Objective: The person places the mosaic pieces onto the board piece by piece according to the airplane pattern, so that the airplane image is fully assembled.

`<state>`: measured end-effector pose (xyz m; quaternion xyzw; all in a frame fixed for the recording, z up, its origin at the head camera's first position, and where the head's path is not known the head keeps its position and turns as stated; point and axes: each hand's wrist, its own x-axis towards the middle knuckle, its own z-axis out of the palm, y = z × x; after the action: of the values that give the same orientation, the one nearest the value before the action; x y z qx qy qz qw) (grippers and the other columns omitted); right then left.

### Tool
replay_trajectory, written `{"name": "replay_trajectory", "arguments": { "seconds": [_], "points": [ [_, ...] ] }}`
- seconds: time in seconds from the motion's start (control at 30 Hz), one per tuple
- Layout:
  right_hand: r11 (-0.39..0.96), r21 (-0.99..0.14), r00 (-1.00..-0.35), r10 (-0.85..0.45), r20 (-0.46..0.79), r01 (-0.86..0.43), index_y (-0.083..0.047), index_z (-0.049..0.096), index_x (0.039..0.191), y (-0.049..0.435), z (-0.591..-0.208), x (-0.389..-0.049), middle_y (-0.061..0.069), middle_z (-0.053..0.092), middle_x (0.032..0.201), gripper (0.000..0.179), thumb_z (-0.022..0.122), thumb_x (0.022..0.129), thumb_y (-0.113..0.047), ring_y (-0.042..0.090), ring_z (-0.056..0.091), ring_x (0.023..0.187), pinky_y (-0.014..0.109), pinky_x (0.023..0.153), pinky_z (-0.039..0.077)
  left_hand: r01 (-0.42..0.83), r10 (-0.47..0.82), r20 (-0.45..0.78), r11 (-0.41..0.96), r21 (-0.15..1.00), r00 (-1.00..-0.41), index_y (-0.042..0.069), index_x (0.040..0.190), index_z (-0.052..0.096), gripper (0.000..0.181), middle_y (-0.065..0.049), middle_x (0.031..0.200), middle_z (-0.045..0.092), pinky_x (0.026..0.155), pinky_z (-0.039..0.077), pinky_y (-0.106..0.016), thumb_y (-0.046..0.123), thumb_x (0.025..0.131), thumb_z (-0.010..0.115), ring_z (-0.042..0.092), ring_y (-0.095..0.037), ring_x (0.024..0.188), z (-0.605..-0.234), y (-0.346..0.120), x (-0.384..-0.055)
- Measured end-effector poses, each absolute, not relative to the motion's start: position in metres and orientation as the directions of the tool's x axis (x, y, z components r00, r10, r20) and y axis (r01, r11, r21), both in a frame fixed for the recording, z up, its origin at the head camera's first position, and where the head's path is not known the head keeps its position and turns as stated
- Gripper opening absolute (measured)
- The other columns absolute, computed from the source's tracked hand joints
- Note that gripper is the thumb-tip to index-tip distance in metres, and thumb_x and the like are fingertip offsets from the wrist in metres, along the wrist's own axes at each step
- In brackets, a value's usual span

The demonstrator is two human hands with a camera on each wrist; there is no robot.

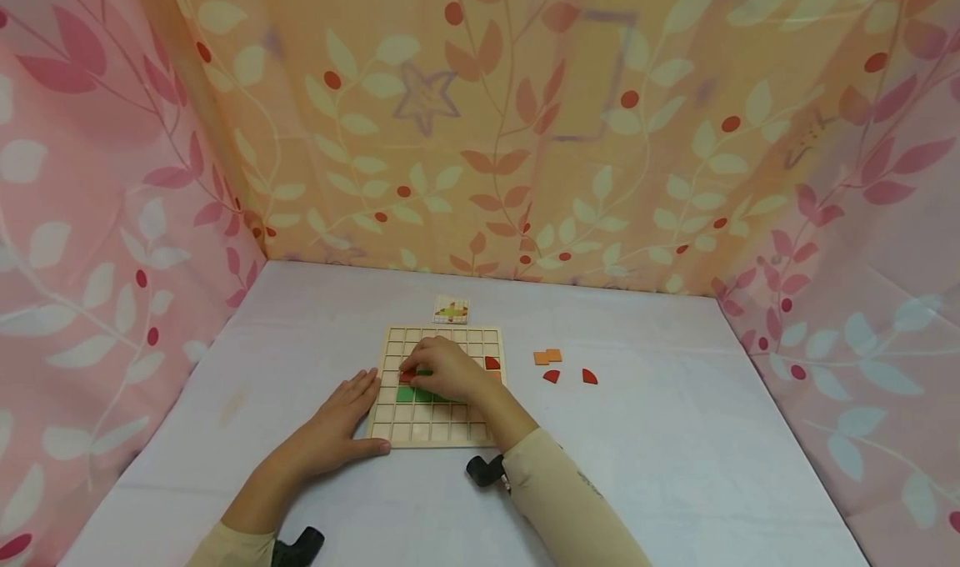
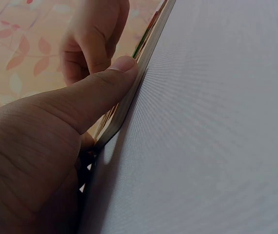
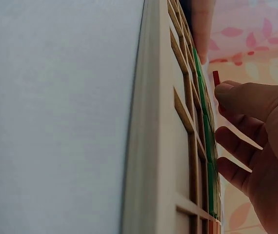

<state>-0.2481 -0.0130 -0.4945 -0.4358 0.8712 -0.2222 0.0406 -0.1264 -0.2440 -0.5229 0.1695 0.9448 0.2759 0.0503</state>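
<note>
On a white table, the right hand pinches a red piece over the board, near its left edge. The left hand, thumb and fingers apart, touches the near left corner. Green pieces lie inside.

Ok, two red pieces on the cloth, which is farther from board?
The rightmost red piece; the other red piece lies nearer the board, by the orange squares.

Grid board of smooth, pale, matt wood, counter spread with matt, fine-textured cloth, backdrop of printed fabric, sleeve of matt cloth
</note>
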Motion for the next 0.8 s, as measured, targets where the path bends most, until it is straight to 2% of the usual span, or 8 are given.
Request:
{"name": "replay_trajectory", "arguments": {
  "seconds": [0.33, 0.8],
  "points": [
    [0.560, -0.404, -0.640, -0.763, 0.090, -0.723, -0.024, 0.078, 0.116, -0.0159, -0.4948, -0.2487, -0.010, 0.069, 0.114, 0.022, 0.075, 0.095, -0.025, 0.009, 0.059, 0.107, 0.028, 0.098, 0.048, 0.295, 0.348, 0.001, 0.794, 0.531, -0.937, 0.003, 0.161, 0.028, 0.112, -0.012, 0.171, 0.020, 0.125, 0.014, -0.060, 0.065, 0.081, 0.076, 0.014, -0.034, 0.158, -0.5231, -0.2436, -0.1270],
    [0.568, -0.385, -0.632, -0.773, 0.054, -0.727, -0.026, 0.078, 0.116, -0.0188, -0.4919, -0.2505, -0.009, 0.071, 0.113, 0.022, 0.075, 0.094, -0.025, 0.011, 0.058, 0.106, 0.030, 0.098, 0.046, 0.288, 0.348, -0.012, 0.794, 0.536, -0.938, 0.001, 0.161, 0.028, 0.110, -0.014, 0.170, 0.020, 0.125, 0.015, -0.060, 0.061, 0.083, 0.077, 0.014, -0.036, 0.158, -0.5184, -0.2426, -0.1248]
  ]
}}
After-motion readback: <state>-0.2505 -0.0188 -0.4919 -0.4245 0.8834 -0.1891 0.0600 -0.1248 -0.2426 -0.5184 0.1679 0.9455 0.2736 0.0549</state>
